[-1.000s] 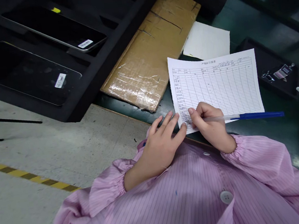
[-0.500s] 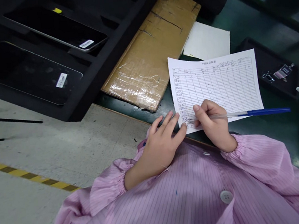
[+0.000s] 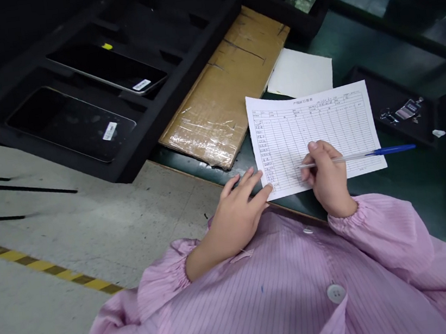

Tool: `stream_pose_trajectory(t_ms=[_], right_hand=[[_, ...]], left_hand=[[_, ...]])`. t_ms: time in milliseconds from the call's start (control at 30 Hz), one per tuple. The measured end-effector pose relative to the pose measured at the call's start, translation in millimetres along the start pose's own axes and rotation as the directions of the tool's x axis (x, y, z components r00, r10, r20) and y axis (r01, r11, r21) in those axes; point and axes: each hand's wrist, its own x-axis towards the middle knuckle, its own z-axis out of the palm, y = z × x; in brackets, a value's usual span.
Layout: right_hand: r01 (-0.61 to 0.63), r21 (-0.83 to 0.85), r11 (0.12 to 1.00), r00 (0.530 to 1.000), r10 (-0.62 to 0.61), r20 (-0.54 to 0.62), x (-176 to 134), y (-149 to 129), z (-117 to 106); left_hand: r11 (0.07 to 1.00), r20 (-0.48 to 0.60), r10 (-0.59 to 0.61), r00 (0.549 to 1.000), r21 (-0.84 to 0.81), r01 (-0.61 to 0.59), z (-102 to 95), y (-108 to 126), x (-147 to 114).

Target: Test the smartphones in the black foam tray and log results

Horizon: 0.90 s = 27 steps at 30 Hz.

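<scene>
My right hand (image 3: 330,183) is gripping one pen (image 3: 357,156) over one printed form (image 3: 324,126) on the table (image 3: 374,191); my left hand (image 3: 235,217), loosely spread, is touching the form's left edge. Two dark-screened devices (image 3: 105,70) are lying in one tray (image 3: 155,121).

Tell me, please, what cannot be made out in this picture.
In the head view:
Handwriting on the printed form: too small and blurred.
Some of its rows: hidden by the right hand.
Print on the tablet labels: blurred.
Some of the white sheet: covered by the form.
Far end of the black tray: cut off by the top edge.
</scene>
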Motion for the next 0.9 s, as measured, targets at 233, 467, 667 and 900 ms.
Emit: stream_pose_trajectory(t_ms=[233,467,667,900], right_hand=[[-0.019,0.228,0.973,0.981,0.061,-0.182,28.3,1.9,-51.5],[0.012,0.286,0.958,0.990,0.028,-0.138,29.4,7.3,-58.2],[0.010,0.303,0.953,0.996,0.017,-0.087,29.6,6.4,-57.6],[-0.015,0.313,0.950,0.998,0.033,-0.052,27.8,4.4,-55.8]], left_hand=[[0.524,0.178,-0.507,0.844,-0.713,0.466,-30.0,6.4,2.8],[-0.287,0.601,-0.484,0.636,-0.796,0.534,-21.9,29.8,27.8],[-0.305,0.580,-0.547,0.604,-0.810,0.502,-15.9,38.8,45.6],[-0.265,0.515,-0.602,0.610,-0.850,0.455,-6.2,36.3,53.0]])
